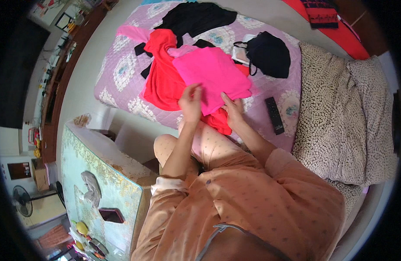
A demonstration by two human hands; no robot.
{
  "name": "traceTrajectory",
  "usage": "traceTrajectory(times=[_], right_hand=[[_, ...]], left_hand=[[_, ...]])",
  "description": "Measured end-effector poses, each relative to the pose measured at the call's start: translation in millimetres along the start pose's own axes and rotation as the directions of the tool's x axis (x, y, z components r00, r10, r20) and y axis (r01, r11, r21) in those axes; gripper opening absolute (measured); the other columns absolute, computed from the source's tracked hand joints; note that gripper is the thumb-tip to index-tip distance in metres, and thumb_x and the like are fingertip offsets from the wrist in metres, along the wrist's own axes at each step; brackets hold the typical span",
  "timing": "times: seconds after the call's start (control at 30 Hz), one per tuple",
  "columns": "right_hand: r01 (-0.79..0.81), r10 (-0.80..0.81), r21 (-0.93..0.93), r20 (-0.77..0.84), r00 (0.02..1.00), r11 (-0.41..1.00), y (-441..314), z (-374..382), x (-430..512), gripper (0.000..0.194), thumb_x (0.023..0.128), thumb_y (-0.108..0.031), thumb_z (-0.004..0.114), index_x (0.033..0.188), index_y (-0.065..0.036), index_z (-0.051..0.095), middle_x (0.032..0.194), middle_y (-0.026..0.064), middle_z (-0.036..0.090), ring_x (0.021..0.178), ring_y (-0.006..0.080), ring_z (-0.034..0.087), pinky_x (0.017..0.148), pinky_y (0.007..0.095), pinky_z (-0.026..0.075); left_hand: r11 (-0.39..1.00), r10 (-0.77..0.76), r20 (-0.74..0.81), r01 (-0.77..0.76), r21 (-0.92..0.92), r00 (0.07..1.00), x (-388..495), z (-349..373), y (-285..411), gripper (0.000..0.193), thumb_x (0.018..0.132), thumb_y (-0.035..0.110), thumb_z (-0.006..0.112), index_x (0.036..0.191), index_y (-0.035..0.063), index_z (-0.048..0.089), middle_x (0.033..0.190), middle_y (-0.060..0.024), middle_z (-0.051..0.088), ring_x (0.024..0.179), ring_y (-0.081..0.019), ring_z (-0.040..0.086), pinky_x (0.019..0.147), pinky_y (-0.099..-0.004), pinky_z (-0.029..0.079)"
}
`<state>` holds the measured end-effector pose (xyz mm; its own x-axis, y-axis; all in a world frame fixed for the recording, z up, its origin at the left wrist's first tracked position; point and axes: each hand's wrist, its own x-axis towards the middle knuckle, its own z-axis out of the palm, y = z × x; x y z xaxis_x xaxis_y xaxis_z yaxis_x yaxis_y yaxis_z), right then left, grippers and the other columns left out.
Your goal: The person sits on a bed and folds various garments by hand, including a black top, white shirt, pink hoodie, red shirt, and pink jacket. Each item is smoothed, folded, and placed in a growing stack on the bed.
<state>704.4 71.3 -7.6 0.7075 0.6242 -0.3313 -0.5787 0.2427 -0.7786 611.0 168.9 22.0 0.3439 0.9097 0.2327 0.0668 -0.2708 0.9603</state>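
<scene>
A bright pink folded cloth garment (pixel 213 71) lies before me over a red garment (pixel 164 88). My right hand (pixel 234 111) grips the pink cloth's near right edge, thumb on top and fingers beneath. Over its near left edge is my left hand (pixel 190 101), blurred, with bent fingers; whether it pinches any cloth is unclear. Red cloth (pixel 218 121) also hangs out below the pink one, near my knee. Light pink cloth (pixel 133 33) shows past the red garment's far end. A black garment (pixel 200 16) is spread farther back.
A quilted purple floral cover (pixel 123 73) lies under the clothes. To the right are a black remote control (pixel 274 115), a black strapped garment (pixel 269 54) and patterned cushions (pixel 330 120). At left, a table (pixel 115 182) bears a phone (pixel 111 215), a grey cloth (pixel 91 189) and fruit (pixel 82 227).
</scene>
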Motion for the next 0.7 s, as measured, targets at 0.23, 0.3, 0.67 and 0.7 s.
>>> traceTrajectory(times=[0.23,0.3,0.67,0.7], right_hand=[[0.209,-0.219,0.115,0.083,0.972,0.971,-56,47,31,0.036,0.071,0.005,0.058,0.106,-0.002,0.053,0.099,0.0069,0.059,0.085,0.017,0.058,0.078,0.0314,0.047],[0.198,-0.224,0.143,0.196,0.955,0.97,-98,63,39,0.032,0.07,0.007,0.056,0.102,0.0,0.054,0.096,0.0087,0.06,0.087,0.0193,0.058,0.078,0.0328,0.047],[0.022,0.05,-0.16,0.434,0.899,0.987,-269,66,102,0.02,0.07,-0.007,0.061,0.089,-0.001,0.058,0.081,0.0091,0.062,0.07,0.0197,0.062,0.066,0.0317,0.052],[-0.014,0.067,-0.133,0.405,0.912,0.991,-280,52,106,0.021,0.071,-0.007,0.061,0.09,-0.001,0.057,0.082,0.0092,0.062,0.071,0.0198,0.062,0.067,0.0322,0.053]], left_hand=[[0.919,-0.298,-0.09,0.26,-0.296,0.95,-12,-23,-30,0.016,0.084,0.002,0.055,0.1,-0.0023,0.054,0.084,-0.0041,0.058,0.074,-0.0105,0.055,0.068,-0.0222,0.045],[0.893,-0.319,-0.047,0.283,-0.35,0.947,-18,-25,-23,0.016,0.085,0.002,0.055,0.1,-0.0029,0.053,0.085,-0.0043,0.058,0.074,-0.0102,0.055,0.068,-0.0218,0.046],[0.95,-0.271,-0.013,0.266,-0.162,0.962,-37,-32,-31,0.008,0.085,0.002,0.055,0.091,-0.0014,0.059,0.077,-0.0027,0.059,0.068,-0.0081,0.053,0.063,-0.0208,0.043],[0.96,-0.255,-0.015,0.252,-0.122,0.967,-38,-33,-32,0.007,0.085,0.002,0.055,0.089,-0.0013,0.06,0.076,-0.0023,0.059,0.067,-0.0077,0.053,0.062,-0.0205,0.043]])
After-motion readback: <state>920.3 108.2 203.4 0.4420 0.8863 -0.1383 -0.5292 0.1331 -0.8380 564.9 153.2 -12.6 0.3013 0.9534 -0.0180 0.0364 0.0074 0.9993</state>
